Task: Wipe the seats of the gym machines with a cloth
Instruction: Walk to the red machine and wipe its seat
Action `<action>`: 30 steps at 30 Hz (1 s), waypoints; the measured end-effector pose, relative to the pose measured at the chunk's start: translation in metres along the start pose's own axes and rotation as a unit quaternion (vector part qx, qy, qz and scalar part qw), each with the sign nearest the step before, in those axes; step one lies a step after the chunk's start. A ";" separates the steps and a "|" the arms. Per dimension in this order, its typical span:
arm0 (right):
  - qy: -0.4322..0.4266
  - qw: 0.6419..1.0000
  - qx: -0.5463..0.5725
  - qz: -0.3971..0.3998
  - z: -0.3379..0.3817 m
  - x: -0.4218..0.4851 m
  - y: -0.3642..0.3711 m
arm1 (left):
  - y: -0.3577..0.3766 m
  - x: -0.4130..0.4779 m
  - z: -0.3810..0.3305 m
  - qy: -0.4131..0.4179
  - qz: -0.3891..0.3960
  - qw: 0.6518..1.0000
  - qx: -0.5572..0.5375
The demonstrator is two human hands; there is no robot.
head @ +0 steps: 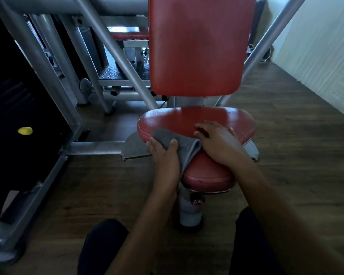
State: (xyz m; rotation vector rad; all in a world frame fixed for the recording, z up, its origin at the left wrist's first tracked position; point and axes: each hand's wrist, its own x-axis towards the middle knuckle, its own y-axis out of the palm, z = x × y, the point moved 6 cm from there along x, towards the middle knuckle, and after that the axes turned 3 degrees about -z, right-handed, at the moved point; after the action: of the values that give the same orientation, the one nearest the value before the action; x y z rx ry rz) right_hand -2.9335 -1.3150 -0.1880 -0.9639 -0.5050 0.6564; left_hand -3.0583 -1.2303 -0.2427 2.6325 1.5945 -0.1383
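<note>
Dim indoor light, brightest on the white wall point(316, 56) at far right and in a gap far behind the backrest point(197, 46). The black panel point(12, 100) at left lies in deep shadow. The seat point(187, 120) shows soft sheen. Edges bend and blur.

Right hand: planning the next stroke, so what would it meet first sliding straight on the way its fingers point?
Probably only bare red seat up to its left rear rim; the right hand points left and slightly away. The grey cloth in the left hand lies just nearer and might be brushed.
</note>
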 end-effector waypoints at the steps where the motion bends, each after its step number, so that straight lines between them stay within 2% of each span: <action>1: -0.005 1.000 0.011 -0.010 0.000 0.000 -0.002 | 0.000 0.002 -0.002 -0.003 -0.006 1.000 0.002; 7: -0.010 0.998 0.067 -0.012 -0.003 -0.007 -0.010 | 0.002 -0.041 0.025 -0.018 0.010 0.995 -0.096; 13: -0.012 0.997 0.069 -0.016 -0.004 -0.007 -0.009 | 0.004 -0.005 0.006 -0.009 -0.010 0.998 -0.062; 19: -0.011 0.995 0.092 -0.036 -0.006 -0.008 -0.012 | 0.006 -0.068 0.018 0.006 -0.015 0.995 -0.102; 24: -0.021 0.989 0.143 -0.026 -0.019 -0.015 -0.021 | 0.006 -0.035 0.007 0.003 -0.075 0.996 -0.055; 26: -0.049 0.986 0.156 -0.042 -0.025 -0.019 -0.022 | 0.011 -0.065 0.000 0.017 -0.120 0.992 -0.033; 30: -0.069 0.975 0.205 -0.057 -0.028 -0.022 -0.014 | 0.029 -0.122 -0.014 0.099 -0.182 0.978 0.014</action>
State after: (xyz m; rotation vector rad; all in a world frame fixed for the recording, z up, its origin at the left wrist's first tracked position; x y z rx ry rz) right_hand -2.9262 -1.3527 -0.1914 -0.4996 -0.5174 0.6930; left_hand -3.0880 -1.3504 -0.2158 2.4093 2.1431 0.0904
